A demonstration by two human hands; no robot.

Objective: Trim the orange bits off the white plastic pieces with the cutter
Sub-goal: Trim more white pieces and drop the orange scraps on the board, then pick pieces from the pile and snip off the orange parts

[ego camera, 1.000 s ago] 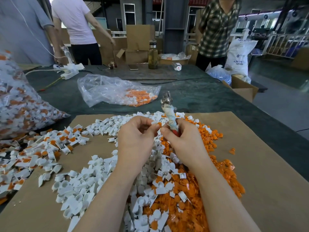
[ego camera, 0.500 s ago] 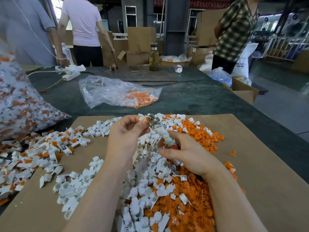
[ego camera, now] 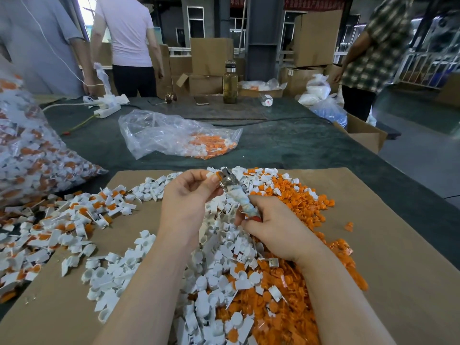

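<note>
**Cutter meets piece above the heap**

A brown cardboard sheet (ego camera: 373, 270) covers the surface, heaped with white plastic pieces (ego camera: 219, 265) and orange bits (ego camera: 293, 282). The right hand (ego camera: 276, 227) grips the cutter (ego camera: 236, 195); the left hand (ego camera: 189, 195) pinches one piece at its blades.

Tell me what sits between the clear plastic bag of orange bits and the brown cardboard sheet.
In the head view, only bare dark green table cover lies between the clear plastic bag and the brown cardboard sheet.

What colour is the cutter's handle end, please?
Red, peeking from the right hand below the wrapped cutter; head view.
</note>
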